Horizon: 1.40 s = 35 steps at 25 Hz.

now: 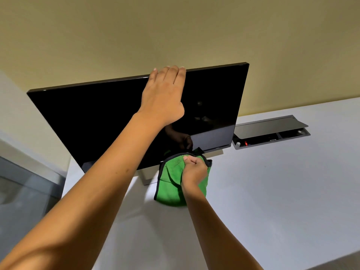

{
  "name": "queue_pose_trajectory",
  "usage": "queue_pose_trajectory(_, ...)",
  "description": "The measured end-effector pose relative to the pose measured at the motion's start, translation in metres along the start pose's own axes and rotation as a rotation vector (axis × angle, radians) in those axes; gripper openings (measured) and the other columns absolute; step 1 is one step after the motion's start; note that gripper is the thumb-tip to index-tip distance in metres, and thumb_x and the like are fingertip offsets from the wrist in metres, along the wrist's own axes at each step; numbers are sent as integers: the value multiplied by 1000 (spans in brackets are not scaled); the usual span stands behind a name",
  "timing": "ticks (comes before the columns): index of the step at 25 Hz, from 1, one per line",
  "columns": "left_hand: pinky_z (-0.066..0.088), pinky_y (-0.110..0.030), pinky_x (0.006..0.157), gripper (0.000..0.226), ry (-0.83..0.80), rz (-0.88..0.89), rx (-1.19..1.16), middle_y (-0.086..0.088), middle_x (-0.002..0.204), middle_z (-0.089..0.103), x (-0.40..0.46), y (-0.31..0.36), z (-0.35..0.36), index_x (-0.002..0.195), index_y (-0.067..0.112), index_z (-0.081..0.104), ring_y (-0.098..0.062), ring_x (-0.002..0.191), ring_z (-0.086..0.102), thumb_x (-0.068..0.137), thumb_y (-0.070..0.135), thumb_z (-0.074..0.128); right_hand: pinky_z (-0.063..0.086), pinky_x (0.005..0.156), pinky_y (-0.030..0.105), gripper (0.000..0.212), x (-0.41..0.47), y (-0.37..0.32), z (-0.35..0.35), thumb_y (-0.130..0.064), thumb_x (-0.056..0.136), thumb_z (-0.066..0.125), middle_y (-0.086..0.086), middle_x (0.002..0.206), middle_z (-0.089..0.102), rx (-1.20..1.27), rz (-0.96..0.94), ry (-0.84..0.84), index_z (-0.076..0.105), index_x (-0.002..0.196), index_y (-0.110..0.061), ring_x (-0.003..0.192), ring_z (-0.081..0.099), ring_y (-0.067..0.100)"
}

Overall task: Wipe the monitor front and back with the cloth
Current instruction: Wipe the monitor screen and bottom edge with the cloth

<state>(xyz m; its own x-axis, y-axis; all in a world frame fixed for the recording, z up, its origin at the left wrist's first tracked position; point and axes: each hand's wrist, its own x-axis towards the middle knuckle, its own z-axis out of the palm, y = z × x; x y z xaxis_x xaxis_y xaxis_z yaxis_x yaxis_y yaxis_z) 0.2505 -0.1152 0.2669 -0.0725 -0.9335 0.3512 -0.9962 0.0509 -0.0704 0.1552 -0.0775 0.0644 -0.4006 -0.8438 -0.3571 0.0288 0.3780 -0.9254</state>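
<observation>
A black monitor [97, 117] with a dark, switched-off screen stands on a white desk [272, 191], its front facing me. My left hand [163, 94] lies over the screen's upper part, with its fingers hooked over the top edge. My right hand [193, 170] grips a green cloth [169, 190] with a dark hem, bunched in a fist at the bottom edge of the screen near the stand [145, 177]. The cloth hangs down onto the desk. The back of the monitor is hidden.
A grey cable box [272, 133] with an open lid is set into the desk right of the monitor, a red light showing inside. A yellow wall [175, 36] rises behind. The desk's left edge [65, 184] drops to a grey floor.
</observation>
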Motion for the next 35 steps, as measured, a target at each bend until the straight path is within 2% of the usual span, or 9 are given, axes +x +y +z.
queue_pose_trajectory(3,11,-48,116,75,13,-38,32,-16,145,34,-27,-38,-7,144,4,24,-33,136,28,75,11,52,39,55,1,4,-15,5,9,-6,81,71,-1,75,66,-17,-14,-14,71,85,-3,68,59,5)
queue_pose_trajectory(7,14,-54,113,70,57,-108,39,-19,139,41,-69,-89,-14,141,1,32,-35,131,34,73,10,49,40,57,2,3,-39,12,25,-4,81,71,-1,73,66,-44,-27,-34,71,78,-6,63,54,-3)
queue_pose_trajectory(12,16,-59,111,68,131,-186,53,-19,136,43,-110,-135,-16,138,1,35,-36,132,33,71,13,41,36,53,1,6,-68,20,47,-3,80,71,4,76,69,-77,-47,-41,70,74,-5,61,53,0)
queue_pose_trajectory(18,15,-58,112,75,162,-228,-1,-14,148,31,-138,-156,-10,144,5,29,-34,141,20,72,7,50,43,53,10,9,-101,29,72,-5,81,69,-3,67,64,-125,-35,-78,68,73,-7,54,50,4)
queue_pose_trajectory(23,13,-53,114,74,233,-307,-161,-9,157,17,-176,-145,2,145,8,29,-29,145,10,74,1,48,36,46,8,14,-123,36,89,-8,82,70,-7,61,61,-178,-75,-115,67,69,-12,52,49,4)
queue_pose_trajectory(25,21,-45,115,65,310,-373,-299,-8,152,29,-203,-130,17,141,8,37,-28,141,22,78,0,47,37,51,14,13,-130,38,95,-12,81,71,-8,60,61,-231,-86,-149,68,69,-14,54,52,5)
queue_pose_trajectory(28,40,-31,97,44,382,-569,-568,-8,125,50,-253,-101,54,125,8,52,-25,115,48,81,10,46,41,58,22,8,-138,40,99,-15,79,72,-12,57,61,-265,-88,-204,70,71,-13,54,54,5)
queue_pose_trajectory(31,53,-37,80,30,308,-632,-736,-6,105,55,-287,-80,97,111,8,58,-23,93,58,85,18,48,45,58,20,9,-137,41,93,-15,77,73,-8,59,65,-274,-89,-295,70,69,-14,55,57,5)
queue_pose_trajectory(35,53,-39,80,37,40,-829,-817,-3,113,58,-279,-74,123,122,13,57,-26,91,61,90,30,56,55,73,30,12,-129,40,80,-10,77,72,-3,70,71,-317,-57,-502,70,70,-20,70,66,14)
